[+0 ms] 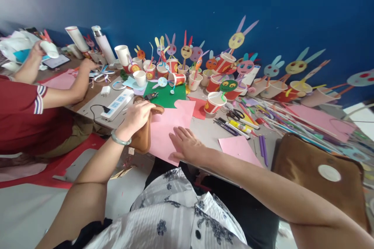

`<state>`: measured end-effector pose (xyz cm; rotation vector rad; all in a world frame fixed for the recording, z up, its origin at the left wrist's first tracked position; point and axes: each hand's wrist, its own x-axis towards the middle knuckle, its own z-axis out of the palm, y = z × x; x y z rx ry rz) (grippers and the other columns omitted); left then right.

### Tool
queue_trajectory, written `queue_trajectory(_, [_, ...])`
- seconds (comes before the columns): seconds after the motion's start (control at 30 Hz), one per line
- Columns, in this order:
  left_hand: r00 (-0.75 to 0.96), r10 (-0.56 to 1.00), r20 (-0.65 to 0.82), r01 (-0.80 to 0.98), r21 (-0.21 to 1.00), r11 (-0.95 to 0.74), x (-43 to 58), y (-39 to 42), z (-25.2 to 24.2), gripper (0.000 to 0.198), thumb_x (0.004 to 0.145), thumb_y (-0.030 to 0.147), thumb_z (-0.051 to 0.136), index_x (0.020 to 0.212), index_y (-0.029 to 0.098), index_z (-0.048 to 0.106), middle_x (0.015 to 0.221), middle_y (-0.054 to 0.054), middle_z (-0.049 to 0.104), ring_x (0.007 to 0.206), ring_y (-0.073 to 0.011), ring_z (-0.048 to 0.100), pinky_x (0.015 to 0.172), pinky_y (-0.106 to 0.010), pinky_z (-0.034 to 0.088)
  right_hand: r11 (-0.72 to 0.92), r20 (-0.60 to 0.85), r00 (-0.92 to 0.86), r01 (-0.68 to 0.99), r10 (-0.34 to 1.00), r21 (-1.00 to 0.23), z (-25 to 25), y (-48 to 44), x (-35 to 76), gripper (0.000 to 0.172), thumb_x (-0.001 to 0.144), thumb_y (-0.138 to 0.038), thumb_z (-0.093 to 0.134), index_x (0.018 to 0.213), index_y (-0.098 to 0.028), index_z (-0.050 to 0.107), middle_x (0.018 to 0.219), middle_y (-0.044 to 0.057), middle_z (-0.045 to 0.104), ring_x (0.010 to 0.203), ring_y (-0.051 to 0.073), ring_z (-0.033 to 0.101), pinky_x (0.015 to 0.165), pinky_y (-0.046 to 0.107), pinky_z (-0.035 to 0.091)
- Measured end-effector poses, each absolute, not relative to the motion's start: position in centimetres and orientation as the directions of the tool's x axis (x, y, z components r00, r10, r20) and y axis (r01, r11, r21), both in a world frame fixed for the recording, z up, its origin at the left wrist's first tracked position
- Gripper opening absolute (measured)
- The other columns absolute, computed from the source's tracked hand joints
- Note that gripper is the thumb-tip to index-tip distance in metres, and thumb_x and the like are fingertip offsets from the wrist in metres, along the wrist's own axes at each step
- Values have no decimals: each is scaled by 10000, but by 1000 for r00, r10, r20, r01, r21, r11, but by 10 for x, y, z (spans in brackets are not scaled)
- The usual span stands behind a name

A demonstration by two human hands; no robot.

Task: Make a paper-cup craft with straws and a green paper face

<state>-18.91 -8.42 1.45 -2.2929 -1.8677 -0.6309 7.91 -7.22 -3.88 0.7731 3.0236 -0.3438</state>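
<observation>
My left hand, with a pale bangle at the wrist, has its fingers closed over the top of a brown leather-like bag at the table's front edge. A sheet of pink paper lies beside the bag, with a curved notch in its far edge. My right hand rests flat on this sheet, fingers stretched out. Green paper and a red piece lie just behind it. To the right is a smaller pink sheet.
Paper cups with rabbit faces line the blue wall. Black scissors, pens and purple sticks lie to the right, near a brown cushion-like item. At left are a power strip and a co-worker holding a cup.
</observation>
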Motion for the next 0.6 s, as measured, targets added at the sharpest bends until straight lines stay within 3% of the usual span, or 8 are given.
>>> queue_trajectory(0.1, [188,919,347,970,82,-230,-179,-85,16,378,979,113,370,1113,190,715,1073,-96,719,1061,-238,666,935,-356,524,841,-148,-879,476,453,-256,-48,-72,75,983,890,-732,524,1613,-118,268,1678,283,151,1550,480,109,1195,674,152])
queue_trajectory(0.23, [226,946,235,969,42,-242,-169,-79,28,271,992,216,467,1097,186,715,1091,-110,708,1062,-251,664,925,-355,519,834,-186,-887,461,422,-304,-43,-62,76,1028,882,-765,501,1632,-127,208,1688,277,48,1556,483,-15,1212,682,69])
queue_trajectory(0.33, [217,947,236,966,88,-243,-161,-53,44,260,957,338,587,1108,166,710,1143,-119,705,1085,-258,661,974,-361,505,831,-193,-901,432,388,-350,-36,-56,84,977,898,-743,504,1623,-138,254,1693,260,71,1564,462,3,1232,648,79])
queue_trajectory(0.4, [172,954,247,964,156,-214,-154,-21,51,292,955,317,580,1156,137,694,1178,-135,703,1114,-261,656,1012,-366,486,835,-176,-912,409,370,-368,-33,-54,93,938,905,-740,496,1606,-143,314,1691,245,140,1570,436,62,1247,614,106])
queue_trajectory(0.47, [69,983,168,960,257,-112,-148,17,53,290,911,280,623,1144,124,699,1208,-158,698,1167,-281,640,1033,-367,467,843,-152,-918,396,366,-363,-33,-53,102,911,912,-733,493,1588,-138,358,1679,243,203,1569,415,118,1251,602,128])
queue_trajectory(0.6, [-43,996,80,938,345,12,-132,88,44,275,839,218,687,1055,51,715,1075,-220,737,1029,-295,701,870,-334,517,856,-116,-925,379,362,-352,-38,-53,113,871,938,-706,471,1589,-138,356,1675,240,221,1571,392,139,1255,596,135])
